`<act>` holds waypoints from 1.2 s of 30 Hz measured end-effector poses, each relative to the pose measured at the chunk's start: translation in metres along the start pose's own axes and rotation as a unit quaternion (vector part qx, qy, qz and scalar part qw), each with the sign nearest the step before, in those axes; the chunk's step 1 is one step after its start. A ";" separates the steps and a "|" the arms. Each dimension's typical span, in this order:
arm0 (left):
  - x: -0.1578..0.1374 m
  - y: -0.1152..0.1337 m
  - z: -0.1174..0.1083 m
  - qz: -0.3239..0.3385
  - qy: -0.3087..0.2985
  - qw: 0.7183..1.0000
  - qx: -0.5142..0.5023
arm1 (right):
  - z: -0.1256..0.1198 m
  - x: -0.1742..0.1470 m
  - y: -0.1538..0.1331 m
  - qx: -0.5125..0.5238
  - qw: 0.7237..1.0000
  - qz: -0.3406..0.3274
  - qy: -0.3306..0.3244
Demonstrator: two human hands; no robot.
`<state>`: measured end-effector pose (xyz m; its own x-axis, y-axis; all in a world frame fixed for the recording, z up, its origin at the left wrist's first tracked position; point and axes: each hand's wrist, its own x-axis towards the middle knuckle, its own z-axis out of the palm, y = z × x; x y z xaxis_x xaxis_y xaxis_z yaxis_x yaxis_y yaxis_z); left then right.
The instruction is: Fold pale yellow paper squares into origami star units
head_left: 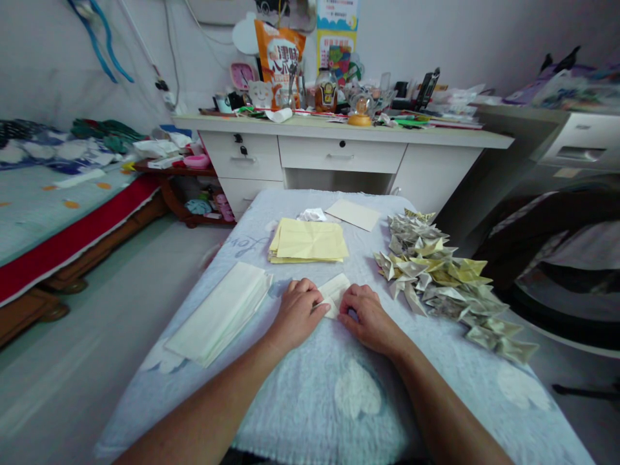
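Observation:
A small folded sheet of pale paper [335, 289] lies on the cloth between my two hands. My left hand [299, 310] has its fingers curled and pinches the paper's left side. On the right edge of the same paper, my right hand [364, 315] presses with bent fingers closed on it. Beyond them rests a stack of yellow paper [310, 240] with crease lines. To the left is a bundle of long folded white paper [220, 310]. A pile of pointed folded-paper pieces [440, 278] spreads along the right side.
The cloth-covered table [339, 407] has a cream card [353, 214] and a crumpled white piece [312, 214] at its far end. Behind stands a white desk [339, 152] crowded with jars and packets. A bed [72, 213] is at left, a washing machine [557, 258] at right.

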<state>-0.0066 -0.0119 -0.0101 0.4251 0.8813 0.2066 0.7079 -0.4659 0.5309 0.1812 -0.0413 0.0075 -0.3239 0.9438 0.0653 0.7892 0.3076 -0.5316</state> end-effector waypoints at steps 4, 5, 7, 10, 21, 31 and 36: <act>0.001 0.002 0.000 -0.001 0.002 1.000 0.028 | 0.002 0.000 0.001 -0.005 1.000 0.002 0.015; 0.001 0.003 0.000 -0.004 0.004 0.999 0.035 | 0.002 0.000 0.001 -0.006 1.000 0.001 0.016; 0.001 0.003 0.000 -0.010 0.006 0.999 0.046 | 0.003 0.000 0.002 -0.007 1.000 -0.001 0.015; 0.001 0.004 0.001 -0.015 0.006 0.998 0.056 | 0.003 0.000 0.002 0.000 1.000 -0.003 0.011; 0.001 0.005 0.002 -0.045 0.011 0.997 0.065 | 0.008 0.002 0.002 -0.009 1.000 0.005 0.022; 0.002 0.006 0.002 -0.051 0.007 0.996 0.067 | 0.011 0.003 0.001 -0.027 0.999 0.013 0.037; 0.002 0.006 0.002 -0.054 0.006 0.996 0.074 | 0.015 0.005 -0.001 -0.046 0.998 0.028 0.043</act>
<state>-0.0003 -0.0131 -0.0078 0.3351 0.9275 0.1657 0.8248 -0.3738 0.4242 0.1707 -0.0391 -0.0039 -0.2354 0.9653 0.1126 0.8502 0.2607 -0.4573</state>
